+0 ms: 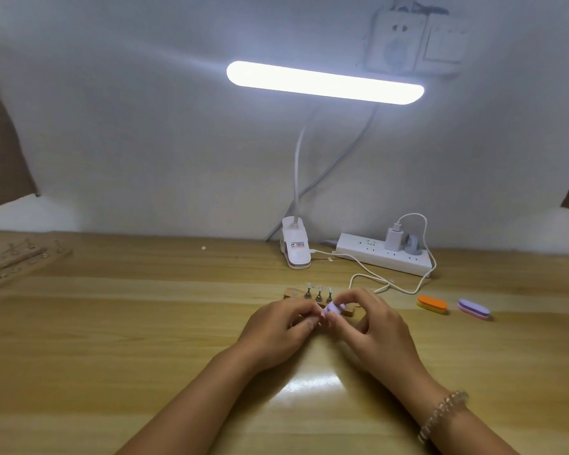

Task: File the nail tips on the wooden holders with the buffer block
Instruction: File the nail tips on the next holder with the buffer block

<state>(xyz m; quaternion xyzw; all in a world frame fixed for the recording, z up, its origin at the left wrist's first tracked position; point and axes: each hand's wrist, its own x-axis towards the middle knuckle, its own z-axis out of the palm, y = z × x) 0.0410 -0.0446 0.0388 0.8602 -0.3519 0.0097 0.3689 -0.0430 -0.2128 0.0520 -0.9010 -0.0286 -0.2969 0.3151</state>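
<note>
- Wooden and pale, one holder is lying on the table at centre, with both hands partly covering it.
- Three metal pegs are standing upright on it in a row, each one carrying a small nail tip.
- The left hand is curling its fingers round the holder's near edge and gripping it.
- The right hand is pinching one lilac buffer block between thumb and fingertips, just in front of the pegs and over the holder's right end.
- Two spare buffers are lying well to the right, near each other: an orange one and a purple one.
- More wooden strips are lying at the far left, too blurred to count.
- One clip lamp is glowing above, and one power strip is sitting by the wall.
</note>
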